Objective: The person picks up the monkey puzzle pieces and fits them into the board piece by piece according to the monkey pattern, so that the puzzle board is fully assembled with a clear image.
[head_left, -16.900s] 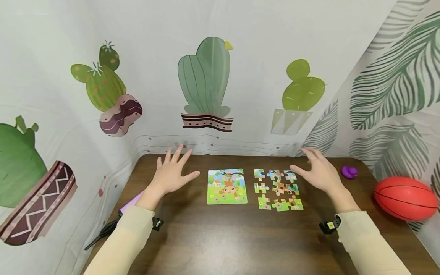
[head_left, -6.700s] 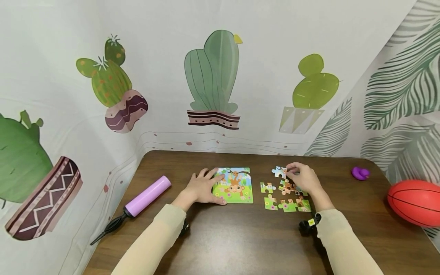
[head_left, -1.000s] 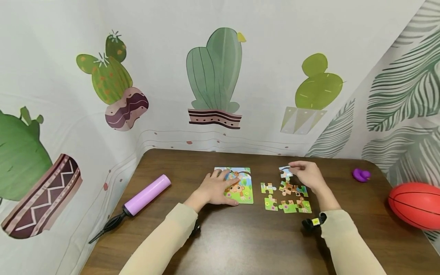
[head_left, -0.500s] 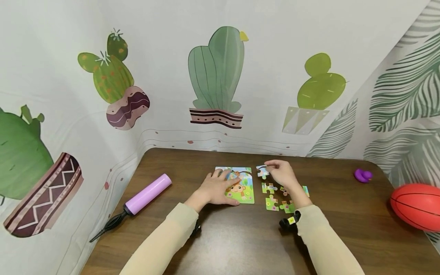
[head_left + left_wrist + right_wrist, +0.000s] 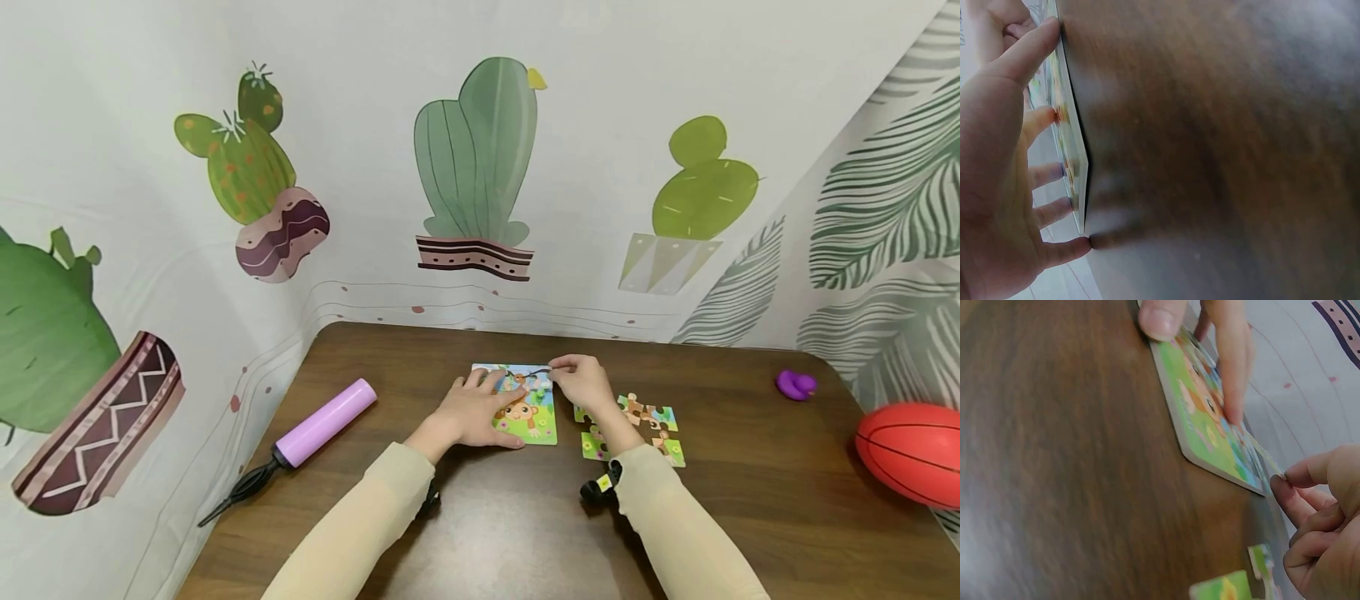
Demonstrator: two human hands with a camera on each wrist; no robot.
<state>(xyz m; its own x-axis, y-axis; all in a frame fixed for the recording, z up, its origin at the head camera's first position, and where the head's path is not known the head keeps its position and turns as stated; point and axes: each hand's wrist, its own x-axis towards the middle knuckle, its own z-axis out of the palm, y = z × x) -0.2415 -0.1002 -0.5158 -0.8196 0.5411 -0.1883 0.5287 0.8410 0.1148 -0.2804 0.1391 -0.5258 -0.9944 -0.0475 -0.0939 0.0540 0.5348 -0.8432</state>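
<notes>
My left hand lies spread over the left part of a square monkey puzzle board. In the left wrist view, its thumb is at the board's near edge and its fingertips touch the top face. My right hand pinches a puzzle piece between thumb and index finger, over the board's upper right corner. Its other fingers are curled in. The remaining loose puzzle pieces lie just right of the board, partly hidden by my right wrist in the head view.
A purple pump with a black handle lies on the left of the brown table. At the right are a purple rubber duck and a red ball. A cactus-print cloth hangs behind the table's far edge.
My left hand came onto the board. Pieces from the loose top row were taken; in the last second my right hand carried one left to the board's upper right corner.
</notes>
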